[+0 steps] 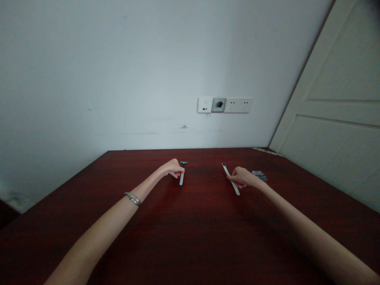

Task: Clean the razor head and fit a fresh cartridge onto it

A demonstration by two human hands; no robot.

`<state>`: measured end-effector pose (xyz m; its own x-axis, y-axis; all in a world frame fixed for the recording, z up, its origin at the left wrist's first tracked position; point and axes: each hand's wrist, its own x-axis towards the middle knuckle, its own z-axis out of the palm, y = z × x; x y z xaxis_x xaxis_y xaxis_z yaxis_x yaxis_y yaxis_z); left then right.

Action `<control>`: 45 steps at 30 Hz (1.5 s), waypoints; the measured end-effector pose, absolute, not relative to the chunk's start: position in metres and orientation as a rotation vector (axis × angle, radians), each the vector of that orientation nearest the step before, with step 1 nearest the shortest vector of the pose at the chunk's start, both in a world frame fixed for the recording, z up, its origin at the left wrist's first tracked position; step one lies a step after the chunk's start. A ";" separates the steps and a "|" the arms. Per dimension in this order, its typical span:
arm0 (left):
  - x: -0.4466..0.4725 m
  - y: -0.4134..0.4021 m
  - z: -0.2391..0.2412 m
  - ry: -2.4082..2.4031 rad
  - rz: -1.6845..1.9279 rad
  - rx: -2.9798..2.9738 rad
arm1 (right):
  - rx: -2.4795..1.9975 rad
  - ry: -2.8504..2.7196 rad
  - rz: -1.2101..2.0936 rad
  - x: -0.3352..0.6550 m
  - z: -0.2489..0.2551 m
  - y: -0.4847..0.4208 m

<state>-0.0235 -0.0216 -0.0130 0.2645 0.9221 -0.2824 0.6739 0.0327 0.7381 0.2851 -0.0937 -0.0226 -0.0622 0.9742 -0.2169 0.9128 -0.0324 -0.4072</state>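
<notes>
On the dark red wooden table [190, 229] my left hand [172, 168] is curled with its fingertips on the handle of a razor [182, 174] that has a teal head and a pale handle and lies flat. My right hand [242, 176] is closed around a second pale razor handle [231, 179], which lies slanted across the tabletop; I cannot see a head on its far end. A metal bracelet [133, 198] is on my left wrist.
A small teal and grey packet [259, 174] lies just right of my right hand. A thin strip [266, 151] rests at the table's far right edge. Wall sockets [225, 105] are on the white wall behind; a pale door [338, 107] stands at right.
</notes>
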 end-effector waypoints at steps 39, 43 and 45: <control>-0.028 -0.013 -0.026 1.472 0.197 1.749 | -1.812 -2.430 0.367 0.141 -0.034 -0.092; -0.027 -0.016 -0.026 1.468 0.198 1.748 | -1.774 -2.451 0.414 0.143 -0.035 -0.091; -0.026 -0.016 -0.027 1.465 0.197 1.747 | -1.760 -2.459 0.434 0.144 -0.034 -0.091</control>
<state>-0.0263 -0.0160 -0.0265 0.3081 0.8751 -0.3732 0.7454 0.0217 0.6663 0.1442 -0.0909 -0.0342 -0.3336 0.9381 -0.0935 0.9135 0.2971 -0.2780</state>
